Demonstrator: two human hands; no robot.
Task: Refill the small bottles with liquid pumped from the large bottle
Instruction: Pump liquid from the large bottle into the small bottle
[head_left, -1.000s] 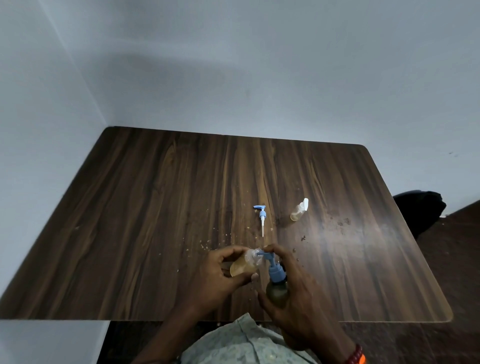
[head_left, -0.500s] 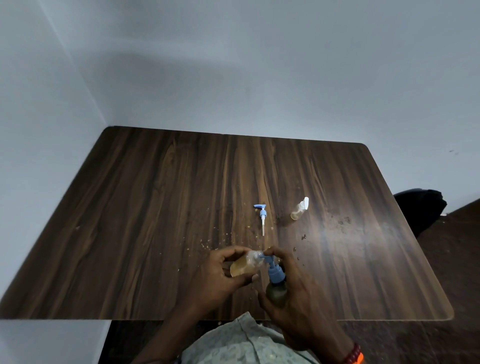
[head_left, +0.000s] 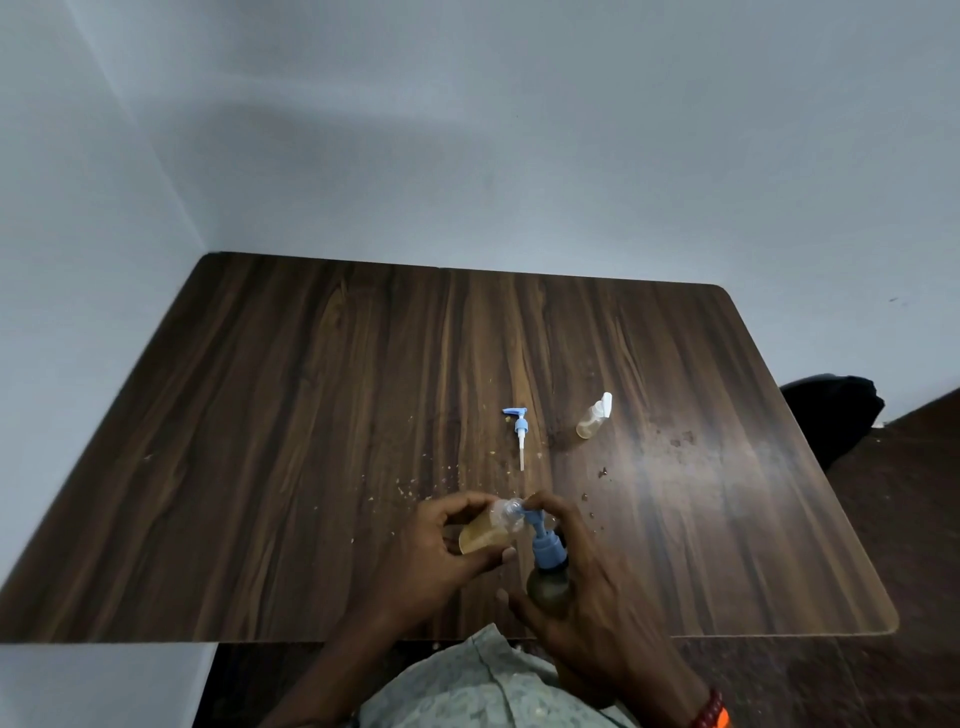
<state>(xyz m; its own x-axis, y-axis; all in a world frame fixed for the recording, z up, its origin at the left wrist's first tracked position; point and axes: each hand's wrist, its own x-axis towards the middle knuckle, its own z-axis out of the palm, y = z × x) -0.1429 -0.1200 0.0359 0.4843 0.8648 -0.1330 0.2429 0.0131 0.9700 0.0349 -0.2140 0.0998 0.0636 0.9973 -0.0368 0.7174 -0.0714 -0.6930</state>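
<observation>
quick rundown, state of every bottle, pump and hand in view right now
small bottle: open, tilted, partly full of amber liquid, held in left hand
large bottle: upright, blue pump on, nozzle at the small bottle's mouth, held in right hand
second small bottle: on the table, white cap on, a little liquid inside
loose blue pump: lying flat on the table

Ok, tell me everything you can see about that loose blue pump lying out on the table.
The loose pump lies flat on the dark wood table, detached from any bottle. It looks like plastic: a blue nozzle head pointing left, a blue screw collar below it, and a thin pale dip tube running toward the person. It rests beyond both hands, left of the small white-capped bottle, with crumbs scattered around it. Nothing touches it but the tabletop.
</observation>
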